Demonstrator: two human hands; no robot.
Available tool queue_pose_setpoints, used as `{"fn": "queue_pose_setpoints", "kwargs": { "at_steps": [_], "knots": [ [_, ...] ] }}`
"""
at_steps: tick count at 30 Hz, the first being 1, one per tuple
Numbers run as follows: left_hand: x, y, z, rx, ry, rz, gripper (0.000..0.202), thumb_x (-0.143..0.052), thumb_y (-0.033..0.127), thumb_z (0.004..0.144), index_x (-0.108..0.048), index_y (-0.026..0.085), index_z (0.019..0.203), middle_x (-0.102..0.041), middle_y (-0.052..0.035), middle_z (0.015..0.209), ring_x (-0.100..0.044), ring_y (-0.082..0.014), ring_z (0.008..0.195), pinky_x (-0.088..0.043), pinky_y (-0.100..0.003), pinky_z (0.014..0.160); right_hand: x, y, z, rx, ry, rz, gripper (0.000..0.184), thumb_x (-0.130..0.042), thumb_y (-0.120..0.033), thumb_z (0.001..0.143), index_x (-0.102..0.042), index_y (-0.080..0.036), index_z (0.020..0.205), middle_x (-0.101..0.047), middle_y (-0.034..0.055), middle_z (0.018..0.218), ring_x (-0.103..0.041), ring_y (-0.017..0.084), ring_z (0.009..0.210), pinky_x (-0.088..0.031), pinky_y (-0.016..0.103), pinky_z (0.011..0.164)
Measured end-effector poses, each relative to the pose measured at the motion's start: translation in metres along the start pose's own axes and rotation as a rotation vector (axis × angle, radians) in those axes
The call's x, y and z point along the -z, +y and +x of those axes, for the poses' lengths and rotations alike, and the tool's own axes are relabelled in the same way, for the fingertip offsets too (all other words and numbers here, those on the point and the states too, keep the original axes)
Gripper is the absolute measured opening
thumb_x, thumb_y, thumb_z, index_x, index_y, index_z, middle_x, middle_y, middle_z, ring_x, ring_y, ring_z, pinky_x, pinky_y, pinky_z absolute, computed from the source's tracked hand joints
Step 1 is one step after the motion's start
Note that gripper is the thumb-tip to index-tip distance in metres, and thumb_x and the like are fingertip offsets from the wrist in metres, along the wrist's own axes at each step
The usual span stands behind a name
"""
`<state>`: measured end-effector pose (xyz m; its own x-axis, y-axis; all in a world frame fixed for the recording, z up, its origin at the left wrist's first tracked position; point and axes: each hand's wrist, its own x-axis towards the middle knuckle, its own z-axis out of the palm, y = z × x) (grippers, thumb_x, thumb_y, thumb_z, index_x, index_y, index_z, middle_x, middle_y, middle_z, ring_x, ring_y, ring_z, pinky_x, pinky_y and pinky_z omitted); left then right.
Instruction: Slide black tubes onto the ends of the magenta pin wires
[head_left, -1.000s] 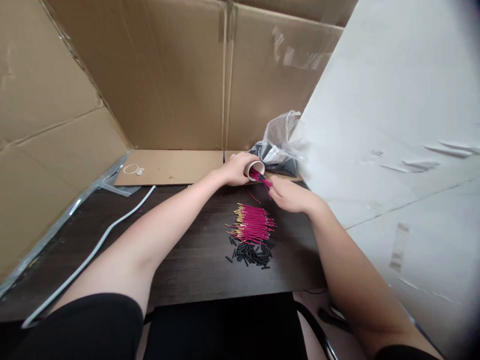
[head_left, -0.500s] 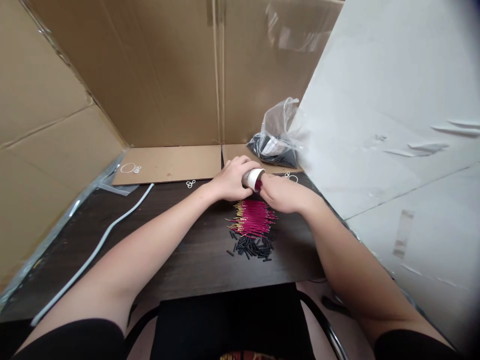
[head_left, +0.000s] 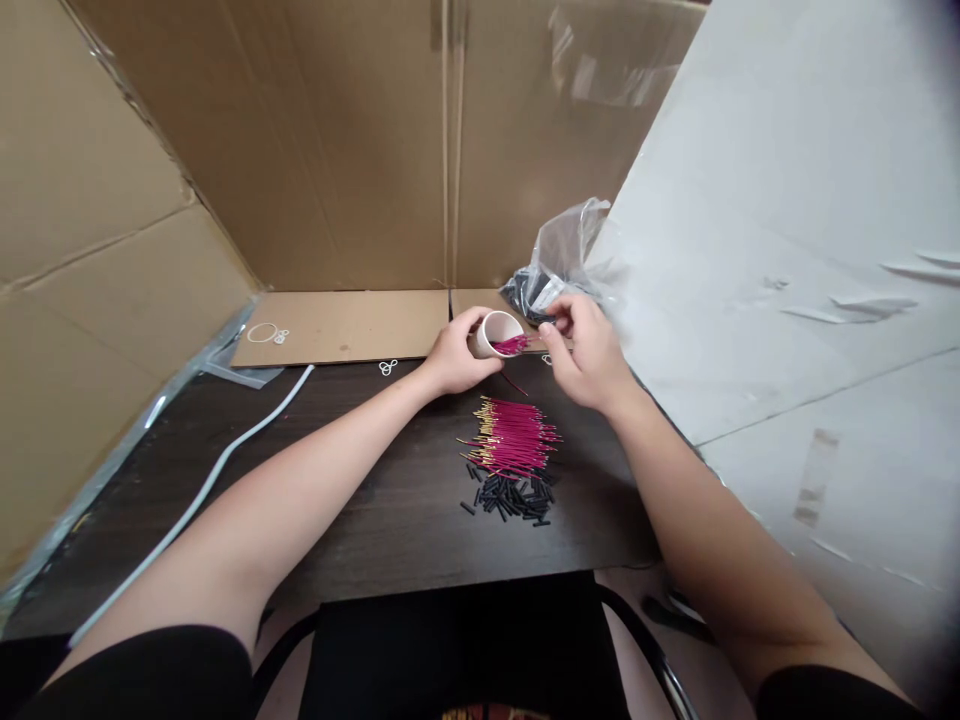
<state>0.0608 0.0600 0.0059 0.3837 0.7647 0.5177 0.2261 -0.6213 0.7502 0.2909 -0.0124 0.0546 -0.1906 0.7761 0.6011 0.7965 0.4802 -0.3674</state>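
The left hand (head_left: 459, 352) is curved around a white cylindrical cup (head_left: 501, 324) and holds it tilted, its mouth toward the right and the near side. Inside the cup lies a bunch of thin magenta wires (head_left: 510, 345). The right hand (head_left: 586, 348) is just to the right of this mouth. Its thumb and fingers are brought narrow together, and they seem to pinch a thin reddish strand (head_left: 535, 338), which is blurred; how many strands there are, I cannot tell.

On the near side of the cup, a single dark red wire (head_left: 516, 384) lies on the dark brown wooden table (head_left: 375, 490). Nearer is a row of magenta wires with golden ends (head_left: 517, 437), the golden ends mostly toward the left. At its near edge is a loose heap of short black tubes (head_left: 514, 497).

As I judge, the work is partly done: many wires are already side by side in the row, while the bunch in the cup is not yet laid out. The black tubes remain an unsorted heap.

Farther, behind the right hand, stands a clear plastic bag with black contents (head_left: 559, 255).
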Motion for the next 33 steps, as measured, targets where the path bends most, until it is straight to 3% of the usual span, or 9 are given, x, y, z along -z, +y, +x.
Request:
{"fn": "queue_pose_setpoints", "kwargs": {
  "at_steps": [2, 8, 11, 15, 18, 21, 23, 28, 33],
  "knots": [
    [0.002, -0.008, 0.001, 0.053, 0.076, -0.066, 0.060, -0.085, 0.022, 0.072, -0.063, 0.017, 0.127, -0.076, -0.0118, 0.121, -0.074, -0.0281, 0.108, -0.060, -0.044, 0.097, -0.007, 0.010, -0.001, -0.058, -0.024, -0.002, 0.016, -0.050, -0.032, 0.108, -0.057, -0.020, 0.115, -0.066, 0.0154, 0.112, -0.064, 0.030, 0.101, -0.049, 0.045, 0.093],
    [0.004, -0.019, -0.001, 0.073, 0.139, -0.074, 0.062, -0.087, 0.026, 0.071, -0.061, 0.017, 0.127, -0.075, -0.0117, 0.120, -0.073, -0.0277, 0.108, -0.059, -0.046, 0.100, -0.032, 0.028, -0.008, -0.120, -0.517, -0.078, 0.025, -0.073, -0.042, 0.097, -0.060, -0.021, 0.096, -0.069, 0.0112, 0.099, -0.063, 0.028, 0.093, -0.049, 0.043, 0.087],
    [0.003, -0.018, -0.005, 0.063, 0.135, -0.007, 0.060, -0.086, 0.025, 0.072, -0.058, 0.019, 0.126, -0.075, -0.0104, 0.119, -0.071, -0.0273, 0.107, -0.058, -0.045, 0.100, -0.039, 0.026, -0.011, -0.095, -0.653, -0.092, 0.018, -0.066, -0.036, 0.104, -0.063, -0.020, 0.098, -0.070, 0.0131, 0.110, -0.065, 0.029, 0.103, -0.049, 0.043, 0.093],
    [0.001, -0.013, -0.011, 0.014, 0.177, 0.049, 0.063, -0.085, 0.026, 0.074, -0.052, 0.020, 0.127, -0.072, -0.0095, 0.118, -0.070, -0.0258, 0.104, -0.059, -0.043, 0.096, -0.044, 0.017, -0.014, -0.092, -0.691, -0.189, 0.016, -0.052, -0.027, 0.112, -0.065, -0.019, 0.108, -0.069, 0.0187, 0.123, -0.064, 0.035, 0.119, -0.048, 0.046, 0.096],
    [0.000, -0.010, -0.014, -0.040, 0.200, 0.054, 0.067, -0.086, 0.028, 0.077, -0.048, 0.021, 0.132, -0.070, -0.0101, 0.122, -0.071, -0.0263, 0.106, -0.059, -0.043, 0.097, -0.042, 0.017, -0.014, -0.070, -0.685, -0.241, 0.015, -0.052, -0.025, 0.111, -0.064, -0.018, 0.110, -0.069, 0.0213, 0.125, -0.065, 0.037, 0.119, -0.048, 0.046, 0.093],
    [-0.001, -0.008, -0.015, -0.038, 0.168, 0.101, 0.066, -0.086, 0.029, 0.079, -0.046, 0.023, 0.132, -0.070, -0.0090, 0.121, -0.072, -0.0268, 0.106, -0.060, -0.043, 0.095, -0.032, 0.023, -0.010, -0.110, -0.594, -0.225, 0.010, -0.052, -0.020, 0.108, -0.061, -0.018, 0.107, -0.072, 0.0193, 0.113, -0.067, 0.032, 0.102, -0.048, 0.042, 0.087],
    [-0.002, -0.007, -0.016, -0.027, 0.141, 0.130, 0.065, -0.086, 0.031, 0.081, -0.047, 0.024, 0.132, -0.071, -0.0085, 0.119, -0.073, -0.0272, 0.105, -0.060, -0.043, 0.093, -0.021, 0.028, -0.006, -0.141, -0.450, -0.171, 0.009, -0.052, -0.019, 0.107, -0.060, -0.019, 0.105, -0.073, 0.0158, 0.103, -0.067, 0.030, 0.093, -0.048, 0.041, 0.085],
    [-0.003, -0.007, -0.018, -0.042, 0.105, 0.179, 0.063, -0.086, 0.031, 0.083, -0.049, 0.024, 0.133, -0.073, -0.0087, 0.119, -0.074, -0.0277, 0.103, -0.060, -0.043, 0.090, 0.001, 0.016, 0.002, -0.089, -0.044, 0.032, 0.019, -0.053, -0.027, 0.107, -0.067, -0.019, 0.115, -0.075, 0.0138, 0.106, -0.068, 0.027, 0.091, -0.053, 0.042, 0.089],
    [-0.004, -0.006, -0.018, -0.045, 0.078, 0.208, 0.063, -0.085, 0.030, 0.084, -0.049, 0.025, 0.136, -0.074, -0.0091, 0.122, -0.075, -0.0289, 0.106, -0.060, -0.045, 0.093, 0.005, -0.013, -0.003, 0.056, -0.113, 0.104, 0.020, -0.057, -0.032, 0.105, -0.074, -0.021, 0.105, -0.075, 0.0090, 0.096, -0.064, 0.024, 0.081, -0.054, 0.041, 0.081]
  ]
}}
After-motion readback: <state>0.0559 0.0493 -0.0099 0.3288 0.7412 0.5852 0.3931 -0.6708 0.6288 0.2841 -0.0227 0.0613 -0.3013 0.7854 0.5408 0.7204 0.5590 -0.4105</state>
